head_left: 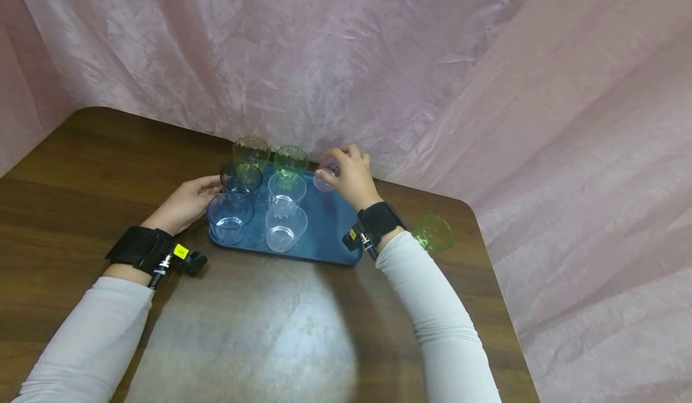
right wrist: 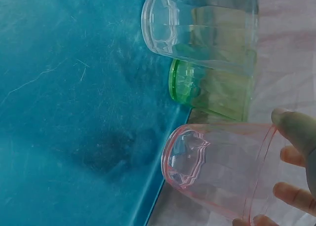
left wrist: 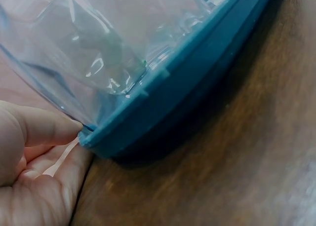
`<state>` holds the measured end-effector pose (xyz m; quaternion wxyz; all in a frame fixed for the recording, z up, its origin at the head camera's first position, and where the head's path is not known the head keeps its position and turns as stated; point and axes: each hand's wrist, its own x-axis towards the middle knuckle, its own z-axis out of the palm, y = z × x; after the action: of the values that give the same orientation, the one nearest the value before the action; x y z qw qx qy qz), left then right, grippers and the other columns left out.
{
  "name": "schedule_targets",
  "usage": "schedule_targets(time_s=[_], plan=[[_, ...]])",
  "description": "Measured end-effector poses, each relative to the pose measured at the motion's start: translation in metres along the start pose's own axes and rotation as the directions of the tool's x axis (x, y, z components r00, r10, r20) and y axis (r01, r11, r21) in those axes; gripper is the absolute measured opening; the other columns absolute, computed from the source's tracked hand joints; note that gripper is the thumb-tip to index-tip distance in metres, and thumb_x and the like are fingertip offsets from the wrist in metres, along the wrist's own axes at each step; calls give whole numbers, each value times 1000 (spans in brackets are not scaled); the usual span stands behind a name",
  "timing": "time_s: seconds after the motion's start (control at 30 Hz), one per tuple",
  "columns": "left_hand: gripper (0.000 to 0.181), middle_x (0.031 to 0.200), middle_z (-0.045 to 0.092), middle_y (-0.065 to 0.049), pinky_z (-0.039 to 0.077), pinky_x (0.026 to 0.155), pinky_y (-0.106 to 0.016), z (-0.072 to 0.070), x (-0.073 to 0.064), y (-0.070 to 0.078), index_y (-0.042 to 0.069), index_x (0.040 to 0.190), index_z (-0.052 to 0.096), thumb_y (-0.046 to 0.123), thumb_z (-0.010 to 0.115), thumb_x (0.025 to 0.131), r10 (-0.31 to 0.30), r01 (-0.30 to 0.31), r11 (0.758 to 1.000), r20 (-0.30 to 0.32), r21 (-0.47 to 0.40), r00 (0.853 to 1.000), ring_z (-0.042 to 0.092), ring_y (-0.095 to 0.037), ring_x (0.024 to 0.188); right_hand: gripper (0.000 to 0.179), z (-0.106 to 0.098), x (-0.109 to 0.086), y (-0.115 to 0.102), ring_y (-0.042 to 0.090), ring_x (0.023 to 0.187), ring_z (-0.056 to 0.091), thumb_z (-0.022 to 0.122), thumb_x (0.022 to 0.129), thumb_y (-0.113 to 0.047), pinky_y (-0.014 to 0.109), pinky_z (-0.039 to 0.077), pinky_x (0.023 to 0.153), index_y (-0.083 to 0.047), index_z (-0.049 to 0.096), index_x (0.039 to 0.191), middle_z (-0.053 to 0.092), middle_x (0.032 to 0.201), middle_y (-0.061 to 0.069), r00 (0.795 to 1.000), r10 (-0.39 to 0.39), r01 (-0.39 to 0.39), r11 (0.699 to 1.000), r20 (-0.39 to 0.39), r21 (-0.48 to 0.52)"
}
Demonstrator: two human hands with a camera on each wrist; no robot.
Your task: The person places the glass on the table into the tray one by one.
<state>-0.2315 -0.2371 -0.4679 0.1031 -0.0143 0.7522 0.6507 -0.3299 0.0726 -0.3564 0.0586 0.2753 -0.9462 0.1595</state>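
My right hand (head_left: 351,178) grips a clear pink cup (right wrist: 217,167) by its rim, over the far right edge of the blue tray (head_left: 330,235). In the right wrist view, the cup's base overlaps the tray's edge. At the tray's left side, my left hand (head_left: 186,203) pinches the tray rim between thumb and fingers (left wrist: 49,130). Near that hand stand a blue cup (head_left: 230,218) and a dark cup (head_left: 241,181). A yellow cup (head_left: 251,151), a green cup (head_left: 291,161), a clear cup (head_left: 287,188) and a nearer clear cup (head_left: 285,230) share the tray.
A yellow-green cup (head_left: 435,233) is on the brown wooden table (head_left: 432,307), right of the tray and partly behind my right forearm. Pink curtains (head_left: 324,60) hang along the table's back and right edges.
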Motion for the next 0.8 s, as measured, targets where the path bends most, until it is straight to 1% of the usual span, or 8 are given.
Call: schedule_targets(time_s=[0.13, 0.27, 0.47, 0.57, 0.67, 0.8], plan=[[53, 154, 22, -27, 29, 111, -53, 0, -3, -1, -2, 149, 20, 14, 41, 103, 3, -3, 1000, -6, 7, 1000, 24, -37, 140, 46, 5, 4, -3, 30, 108, 41, 66, 88, -43, 48, 37, 95, -16, 60, 125, 49, 126, 11, 1000, 17, -16, 1000, 23, -20], [53, 154, 22, -27, 30, 111, -53, -1, -5, 0, -1, 150, 20, 15, 41, 103, -3, 3, 1000, -10, 7, 1000, 24, -36, 140, 44, 9, 7, -4, 28, 107, 42, 63, 89, -44, 46, 35, 95, -18, 60, 124, 49, 124, 10, 999, 32, -30, 999, 44, -33], [55, 153, 23, -28, 31, 111, -50, -2, -5, 2, -2, 150, 17, 11, 41, 103, 7, -7, 1000, -17, -2, 1000, 25, -35, 139, 39, 14, 12, -3, 28, 106, 42, 64, 89, -43, 47, 35, 94, -19, 62, 120, 49, 122, 11, 999, 34, -33, 999, 40, -16], [55, 153, 23, -27, 31, 111, -49, -3, -6, 0, -2, 150, 17, 12, 42, 103, -6, 6, 1000, -19, 10, 1000, 26, -35, 139, 40, 17, 12, -4, 28, 104, 41, 64, 89, -43, 47, 37, 92, -20, 61, 121, 49, 121, 10, 997, 54, -54, 999, 60, -4], [55, 153, 24, -27, 32, 110, -50, -4, -8, -2, -1, 150, 18, 14, 43, 102, -9, 9, 1000, -19, 21, 1000, 26, -35, 139, 40, 19, 10, -5, 28, 105, 40, 63, 89, -44, 46, 38, 91, -21, 61, 122, 48, 123, 9, 994, 75, -76, 997, 83, 2], [55, 153, 24, -28, 31, 110, -53, -5, -9, -2, -2, 150, 19, 15, 42, 103, 7, -6, 999, -24, 33, 1000, 25, -37, 139, 39, 18, 11, -6, 30, 111, 40, 63, 89, -44, 46, 38, 94, -20, 62, 120, 48, 127, 10, 994, 79, -79, 997, 77, 8]])
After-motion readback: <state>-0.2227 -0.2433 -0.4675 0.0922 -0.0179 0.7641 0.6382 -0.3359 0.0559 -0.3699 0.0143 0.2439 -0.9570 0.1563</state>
